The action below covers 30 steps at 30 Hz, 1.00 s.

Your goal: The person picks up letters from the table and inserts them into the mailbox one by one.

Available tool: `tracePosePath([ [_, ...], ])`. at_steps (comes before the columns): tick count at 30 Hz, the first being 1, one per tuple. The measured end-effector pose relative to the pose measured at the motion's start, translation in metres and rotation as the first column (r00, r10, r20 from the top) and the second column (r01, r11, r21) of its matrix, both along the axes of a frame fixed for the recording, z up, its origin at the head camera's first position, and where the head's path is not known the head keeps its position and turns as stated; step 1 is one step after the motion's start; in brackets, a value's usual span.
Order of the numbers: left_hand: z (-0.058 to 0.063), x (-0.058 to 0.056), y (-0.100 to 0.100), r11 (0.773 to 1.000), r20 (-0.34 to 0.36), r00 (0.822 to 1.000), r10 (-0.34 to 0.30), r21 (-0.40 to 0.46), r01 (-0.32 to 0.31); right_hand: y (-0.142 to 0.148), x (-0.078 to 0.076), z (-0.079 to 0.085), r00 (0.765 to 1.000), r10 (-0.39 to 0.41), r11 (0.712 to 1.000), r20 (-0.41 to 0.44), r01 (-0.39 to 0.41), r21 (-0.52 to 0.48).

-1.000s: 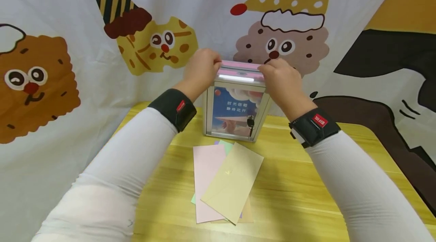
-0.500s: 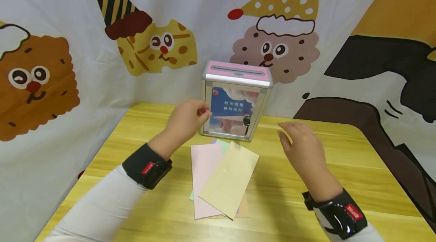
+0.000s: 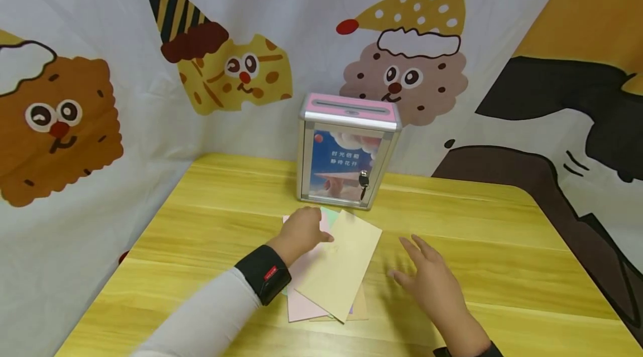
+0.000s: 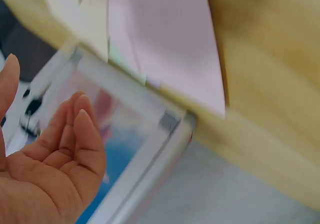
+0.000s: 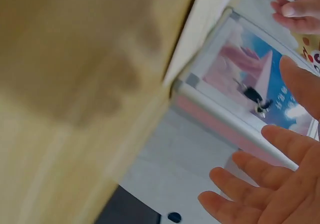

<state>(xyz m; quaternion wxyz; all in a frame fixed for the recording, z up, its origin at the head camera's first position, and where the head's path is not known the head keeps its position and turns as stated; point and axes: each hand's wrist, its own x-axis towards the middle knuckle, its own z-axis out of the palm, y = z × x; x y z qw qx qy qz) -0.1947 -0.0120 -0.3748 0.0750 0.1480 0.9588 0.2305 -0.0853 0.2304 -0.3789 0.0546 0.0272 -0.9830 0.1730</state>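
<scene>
My left hand [image 3: 300, 234] hovers over a fanned stack of envelopes, holding nothing. Its fingers [image 4: 82, 121] are lightly bent, with the thumb apart. Topmost lies a pale yellow envelope [image 3: 346, 268], slanted across a pink envelope [image 3: 307, 307]. Edges of green, purple and tan paper peek out underneath. Right of the stack, my right hand [image 3: 434, 281] is above the table with spread fingers [image 5: 250, 176] and nothing in them. Behind the stack stands an upright silver-framed letter box [image 3: 344, 162] with a pink slotted top. Keys [image 3: 364, 179] hang from its front lock.
The yellow wood-grain table [image 3: 482, 223] extends on both sides of the stack. Close behind the letter box hangs a white cloth [image 3: 311, 17] printed with cartoon biscuits and cheese. The table's right far corner is rounded.
Both hands have left the top of the letter box and come down toward me. The left is now over the envelopes, the right beside them. Box and envelopes appear unmoved.
</scene>
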Motion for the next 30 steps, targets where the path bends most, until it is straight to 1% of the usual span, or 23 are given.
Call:
tracePosePath([
  [2, -0.011, 0.001, 0.008, 0.999, 0.022, 1.000, 0.005, -0.034, -0.004, -0.002, 0.005, -0.006, 1.000, 0.000, 1.000, 0.012, 0.000, -0.003],
  [5, -0.024, 0.002, 0.016, 0.998, 0.041, 0.999, 0.031, -0.062, -0.029, -0.004, 0.010, -0.013, 1.000, -0.001, 1.000, 0.018, 0.001, 0.009],
  [8, -0.033, 0.005, 0.019, 0.995, 0.043, 0.998, 0.054, -0.092, -0.050, -0.004, 0.015, -0.016, 0.999, -0.017, 1.000, 0.034, 0.017, 0.005],
  [10, -0.036, 0.007, 0.020, 0.993, 0.048, 0.997, 0.067, -0.097, -0.062, -0.003, 0.018, -0.017, 0.999, -0.031, 0.999, 0.039, 0.032, -0.010],
  [15, -0.041, 0.008, 0.023, 0.991, 0.071, 0.994, 0.083, -0.109, -0.075, 0.001, 0.021, -0.019, 0.998, -0.054, 0.998, 0.014, 0.055, -0.038],
  [18, -0.042, 0.006, 0.024, 0.987, 0.076, 0.993, 0.091, -0.139, -0.080, 0.002, 0.021, -0.020, 0.998, -0.061, 0.997, -0.004, 0.061, -0.040],
  [22, -0.043, 0.003, 0.027, 0.978, 0.064, 0.994, 0.093, -0.192, -0.079, 0.003, 0.021, -0.021, 0.998, -0.068, 0.997, -0.016, 0.067, -0.035],
  [25, -0.043, 0.002, 0.029, 0.973, 0.062, 0.993, 0.097, -0.218, -0.082, 0.003, 0.021, -0.022, 0.997, -0.071, 0.997, -0.010, 0.071, -0.028],
  [30, -0.043, 0.003, 0.032, 0.970, 0.063, 0.993, 0.104, -0.229, -0.087, 0.003, 0.020, -0.022, 0.997, -0.076, 0.997, 0.005, 0.076, -0.022],
])
